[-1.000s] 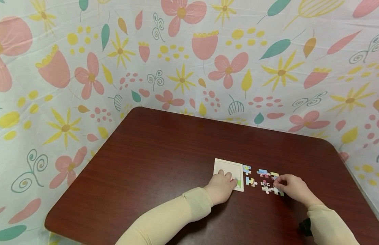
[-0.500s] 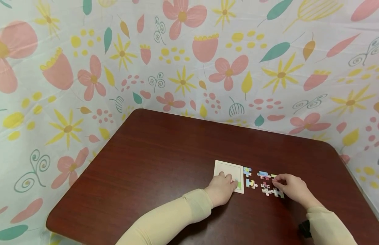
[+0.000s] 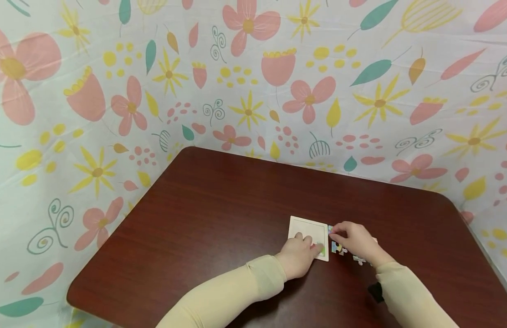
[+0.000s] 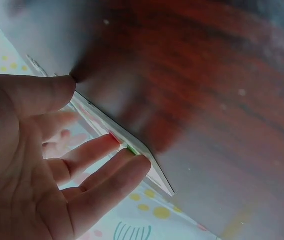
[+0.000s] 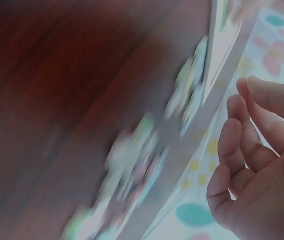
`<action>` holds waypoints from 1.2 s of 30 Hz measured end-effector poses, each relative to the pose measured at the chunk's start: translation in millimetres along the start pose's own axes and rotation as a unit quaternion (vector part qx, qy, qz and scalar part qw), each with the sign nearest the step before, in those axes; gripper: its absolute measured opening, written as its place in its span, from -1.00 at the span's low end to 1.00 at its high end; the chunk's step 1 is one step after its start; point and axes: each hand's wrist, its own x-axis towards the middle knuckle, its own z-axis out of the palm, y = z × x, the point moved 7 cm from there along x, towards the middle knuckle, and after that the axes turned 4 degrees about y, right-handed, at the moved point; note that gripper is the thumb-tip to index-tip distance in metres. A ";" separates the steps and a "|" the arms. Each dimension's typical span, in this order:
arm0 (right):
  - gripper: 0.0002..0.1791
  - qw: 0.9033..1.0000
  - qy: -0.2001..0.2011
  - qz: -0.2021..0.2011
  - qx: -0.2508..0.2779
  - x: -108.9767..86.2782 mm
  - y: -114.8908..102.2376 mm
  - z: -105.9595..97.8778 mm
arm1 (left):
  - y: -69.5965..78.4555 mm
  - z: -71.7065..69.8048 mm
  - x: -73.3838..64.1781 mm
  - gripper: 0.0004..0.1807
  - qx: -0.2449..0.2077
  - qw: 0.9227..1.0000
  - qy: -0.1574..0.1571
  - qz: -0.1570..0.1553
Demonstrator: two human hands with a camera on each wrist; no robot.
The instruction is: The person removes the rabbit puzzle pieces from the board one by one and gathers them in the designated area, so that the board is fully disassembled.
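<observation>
My left hand (image 3: 296,257) rests on a pale, framed puzzle board (image 3: 295,223). In the left wrist view its fingers (image 4: 117,182) lie fairly straight on the board. A green and reddish patch shows beside them. My right hand (image 3: 355,239) hangs over loose jigsaw pieces just right of the board, thumb and index finger near the upper left piece (image 3: 330,228). In the right wrist view the tips of its fingers (image 5: 234,135) come close together, with no piece visible between them. A second jigsaw piece (image 3: 339,248) lies below, beside the board.
Another jigsaw piece (image 3: 358,260) shows under the right wrist; others are partly hidden there. In the right wrist view the pieces are blurred. The dark red-brown table (image 3: 220,218) ends at a flower-patterned cloth (image 3: 253,91) behind and at the left.
My right hand has moved left from the right-hand pieces to the one beside the board. My left hand stays on the board. The head view has shifted slightly.
</observation>
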 end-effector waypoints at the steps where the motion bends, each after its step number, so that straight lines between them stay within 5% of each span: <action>1: -0.96 1.000 -0.007 -0.007 0.008 2.8 -5.5 4.4 | 0.0 -0.5 -0.5 -0.49 0.007 1.000 0.001 0.001; 11: -0.93 0.997 -0.042 -0.039 0.058 21.2 -37.1 33.8 | -3.0 0.4 -8.4 -0.44 -0.004 1.000 -0.026 -0.007; 20: -0.88 0.992 -0.057 -0.064 0.089 29.2 -51.3 50.4 | -3.7 -0.9 -16.4 -0.22 0.003 1.000 -0.008 -0.015; 36: -0.82 0.993 -0.077 -0.044 0.080 31.7 -54.8 57.6 | 3.1 4.8 -21.4 -0.10 -0.008 0.999 -0.026 -0.023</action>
